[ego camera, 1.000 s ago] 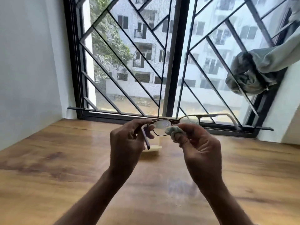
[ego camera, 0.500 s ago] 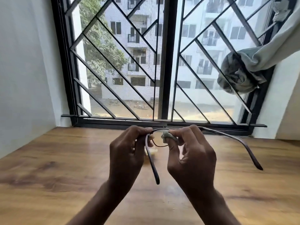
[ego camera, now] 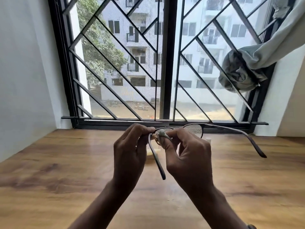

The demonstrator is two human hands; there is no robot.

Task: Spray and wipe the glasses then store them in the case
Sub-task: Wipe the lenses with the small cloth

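I hold a pair of thin dark-framed glasses (ego camera: 197, 129) above the wooden table, their arms spread open toward me. My left hand (ego camera: 130, 151) pinches the frame's left corner at the hinge. My right hand (ego camera: 188, 154) presses a small pale cloth (ego camera: 162, 133) between thumb and forefinger onto the left lens. The right lens is uncovered and speckled with droplets. A pale yellowish object (ego camera: 152, 152), possibly the case, lies on the table behind my hands, mostly hidden. A small white cap-like item (ego camera: 208, 139) shows behind my right hand.
The wooden table (ego camera: 66, 179) runs up to a black barred window (ego camera: 166, 63). White walls close in at left and right. A knotted grey curtain (ego camera: 239, 73) hangs at the window's upper right.
The glasses tipped so their arms now point toward me, then shifted slightly; the right lens has come out from behind my right hand. The cloth stays on the left lens.
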